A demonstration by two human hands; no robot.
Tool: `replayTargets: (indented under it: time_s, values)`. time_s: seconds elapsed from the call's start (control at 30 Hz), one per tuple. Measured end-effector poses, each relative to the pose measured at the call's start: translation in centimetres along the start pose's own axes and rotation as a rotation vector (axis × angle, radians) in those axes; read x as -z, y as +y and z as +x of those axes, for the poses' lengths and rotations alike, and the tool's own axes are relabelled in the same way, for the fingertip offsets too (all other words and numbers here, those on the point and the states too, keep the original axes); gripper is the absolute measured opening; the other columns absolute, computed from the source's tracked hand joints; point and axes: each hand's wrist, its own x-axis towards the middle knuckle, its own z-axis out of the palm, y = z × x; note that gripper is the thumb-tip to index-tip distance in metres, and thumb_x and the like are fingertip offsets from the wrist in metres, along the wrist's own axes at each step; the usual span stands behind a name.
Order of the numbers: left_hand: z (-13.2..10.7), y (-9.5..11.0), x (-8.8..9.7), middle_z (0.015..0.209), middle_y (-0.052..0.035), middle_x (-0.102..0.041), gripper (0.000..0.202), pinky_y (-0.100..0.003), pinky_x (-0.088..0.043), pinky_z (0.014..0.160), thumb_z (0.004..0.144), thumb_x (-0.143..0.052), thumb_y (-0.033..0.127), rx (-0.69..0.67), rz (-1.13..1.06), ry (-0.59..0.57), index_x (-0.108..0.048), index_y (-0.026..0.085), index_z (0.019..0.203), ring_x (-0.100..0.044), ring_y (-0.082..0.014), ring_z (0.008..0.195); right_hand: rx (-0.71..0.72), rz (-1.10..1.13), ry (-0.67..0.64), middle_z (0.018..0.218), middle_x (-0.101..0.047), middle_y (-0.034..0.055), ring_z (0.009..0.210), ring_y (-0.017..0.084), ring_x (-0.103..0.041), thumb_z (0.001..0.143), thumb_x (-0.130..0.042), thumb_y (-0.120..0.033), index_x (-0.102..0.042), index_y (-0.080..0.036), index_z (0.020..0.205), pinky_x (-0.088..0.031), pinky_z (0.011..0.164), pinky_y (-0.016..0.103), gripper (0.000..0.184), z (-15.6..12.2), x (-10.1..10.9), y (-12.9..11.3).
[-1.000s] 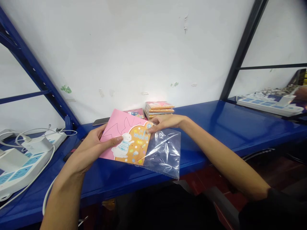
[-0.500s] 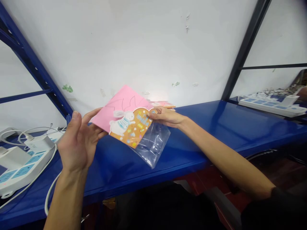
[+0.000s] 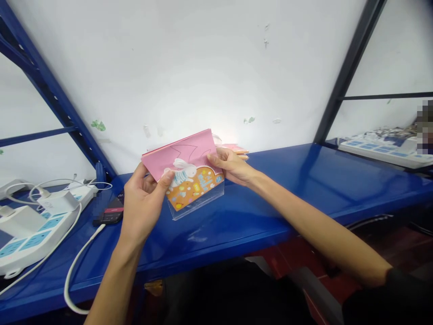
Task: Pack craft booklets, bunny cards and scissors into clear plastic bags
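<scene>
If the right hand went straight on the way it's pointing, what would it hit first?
The pink and orange rabbit card comes first: the right hand is touching the card's right edge, so nothing lies between them.

One left hand [image 3: 144,207], one right hand [image 3: 230,166]; one pink-and-orange rabbit card [image 3: 189,174]; one clear plastic sleeve [image 3: 198,210]; one black smartphone [image 3: 110,213]; two white plastic power strips [image 3: 32,243] [image 3: 382,152].

Plain workroom or stockroom, shown by bolted blue steel shelving [image 3: 338,180], scuffed bare white wall [image 3: 203,67], white power strip [image 3: 34,239] and plugged-in charger [image 3: 57,202] laid on shelf.
</scene>
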Motion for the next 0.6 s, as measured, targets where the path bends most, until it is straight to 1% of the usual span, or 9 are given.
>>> replayTargets:
  time_s: [0.07, 0.17, 0.23, 0.3, 0.4, 0.47, 0.53, 0.6]
  values:
    - [-0.1, 0.3, -0.2, 0.13, -0.0052, -0.073, 0.051, -0.033, -0.058, 0.099, 0.087, -0.078, 0.039, 0.007, -0.018, -0.004, -0.062, 0.025, 0.133, -0.069, -0.0258, 0.118, 0.013, -0.012, -0.004, 0.112, -0.076, 0.0087, 0.105, 0.023, -0.07, 0.08, -0.084, -0.048, -0.073, -0.021, 0.103, -0.054, 0.099, 0.036, 0.038, 0.0, -0.1, -0.2]
    - [-0.1, 0.5, -0.5, 0.13, -0.0065, -0.073, 0.052, -0.035, -0.057, 0.1, 0.087, -0.077, 0.041, 0.014, -0.018, 0.016, -0.062, 0.023, 0.133, -0.068, -0.0277, 0.121, 0.014, -0.031, 0.011, 0.116, -0.076, 0.0096, 0.11, 0.024, -0.069, 0.077, -0.086, -0.05, -0.074, -0.021, 0.103, -0.052, 0.102, 0.038, 0.041, 0.0, -0.2, -0.3]
    - [-0.1, 0.4, -0.5, 0.127, -0.0067, -0.074, 0.053, -0.036, -0.058, 0.098, 0.086, -0.077, 0.042, 0.018, -0.011, 0.018, -0.062, 0.023, 0.133, -0.069, -0.0281, 0.118, 0.001, -0.039, 0.02, 0.117, -0.076, 0.0101, 0.113, 0.026, -0.068, 0.076, -0.086, -0.052, -0.074, -0.021, 0.104, -0.053, 0.102, 0.039, 0.043, -0.1, -0.2, -0.3]
    - [-0.1, 0.3, -0.3, 0.121, -0.0055, -0.076, 0.049, -0.034, -0.059, 0.095, 0.087, -0.076, 0.043, 0.019, -0.018, 0.009, -0.064, 0.023, 0.131, -0.072, -0.0268, 0.111, -0.013, -0.041, 0.023, 0.117, -0.076, 0.0103, 0.115, 0.027, -0.068, 0.076, -0.085, -0.052, -0.073, -0.021, 0.105, -0.054, 0.102, 0.04, 0.043, -0.1, -0.2, -0.3]
    - [0.0, 0.0, 0.1, 0.121, -0.0053, -0.076, 0.039, -0.032, -0.058, 0.091, 0.095, -0.066, 0.047, 0.017, -0.075, -0.002, -0.069, 0.022, 0.125, -0.072, -0.026, 0.109, -0.024, -0.021, 0.02, 0.117, -0.076, 0.0099, 0.112, 0.027, -0.069, 0.078, -0.085, -0.049, -0.073, -0.021, 0.108, -0.055, 0.101, 0.039, 0.042, 0.0, -0.1, -0.2]
    - [0.1, -0.1, 0.3, 0.123, -0.0065, -0.074, 0.039, -0.032, -0.058, 0.09, 0.099, -0.058, 0.049, 0.009, -0.115, -0.012, -0.071, 0.02, 0.122, -0.069, -0.0266, 0.112, -0.033, -0.016, 0.013, 0.119, -0.075, 0.0099, 0.11, 0.026, -0.069, 0.078, -0.085, -0.047, -0.072, -0.02, 0.11, -0.055, 0.101, 0.038, 0.044, -0.1, -0.1, -0.1]
    - [0.2, -0.1, 0.5, 0.119, -0.0073, -0.074, 0.039, -0.031, -0.057, 0.087, 0.1, -0.057, 0.05, -0.005, -0.133, -0.025, -0.072, 0.019, 0.119, -0.069, -0.0261, 0.11, -0.044, -0.024, 0.011, 0.118, -0.075, 0.0102, 0.11, 0.026, -0.069, 0.078, -0.085, -0.048, -0.072, -0.02, 0.111, -0.055, 0.1, 0.038, 0.045, -0.1, -0.1, -0.1]
    - [0.3, -0.2, 0.8, 0.111, -0.0066, -0.075, 0.037, -0.029, -0.056, 0.082, 0.098, -0.06, 0.049, -0.011, -0.135, -0.036, -0.073, 0.019, 0.113, -0.07, -0.024, 0.101, -0.043, -0.024, 0.025, 0.115, -0.076, 0.0095, 0.108, 0.025, -0.07, 0.078, -0.085, -0.047, -0.072, -0.02, 0.109, -0.056, 0.099, 0.037, 0.043, -0.1, -0.1, 0.0]
